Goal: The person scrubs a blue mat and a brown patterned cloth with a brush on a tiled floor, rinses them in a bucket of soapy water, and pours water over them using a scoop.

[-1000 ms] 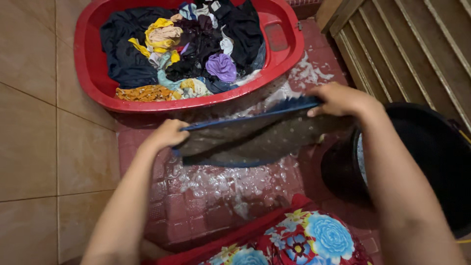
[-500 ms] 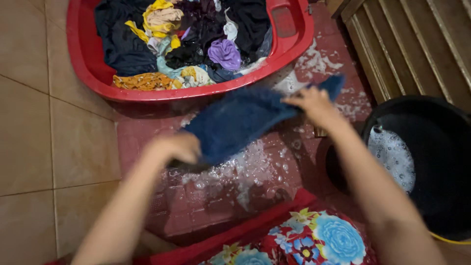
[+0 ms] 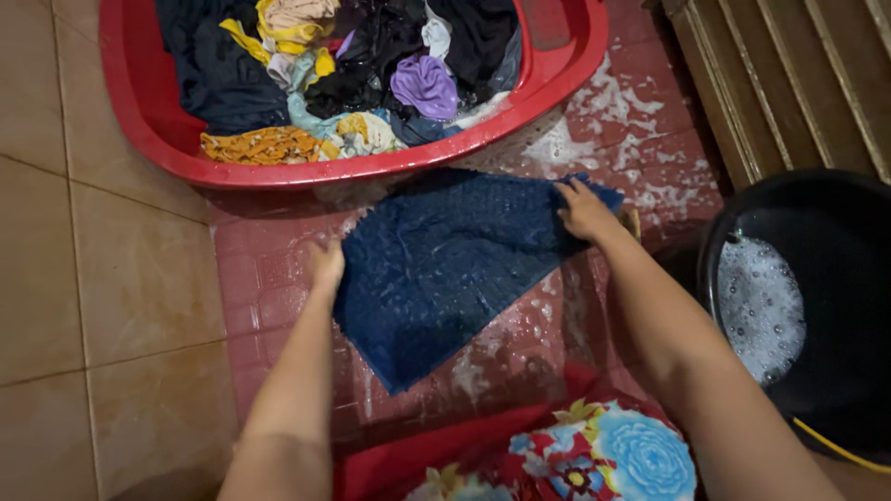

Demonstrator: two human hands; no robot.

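Fingers of left hand (image 3: 327, 264): curled down at left edge of blue towel (image 3: 445, 269), pressing or pinching that edge against the floor; whether closed around it cannot be told.
Fingers of right hand (image 3: 583, 210): spread flat, pressing down on far right corner of same towel, nothing gripped between them so far as visible.
Arms: both extended forward and down from bottom of view, left forearm near-straight, right forearm angled in from the right, wrists low.
Nearest, below both hands: red floral garment (image 3: 557, 459) at lap level.
Between the hands: blue towel, spread nearly flat on wet red tiled floor (image 3: 269, 269), one corner pointing back toward the wearer, suds flecked across it.
Progress, judged: towel laid out and soaped; scrubbing and rinsing apparently outstanding.
Right of right hand: black bucket (image 3: 817, 199) holding foamy water, yellow hose (image 3: 840, 445) at its near rim.
Beyond the fingers: soap foam on floor, then red basin (image 3: 130, 111) piled with mixed garments, dark, yellow, purple, orange; judged unwashed, bulk of load remaining.
Far right: wooden slats (image 3: 789, 74).
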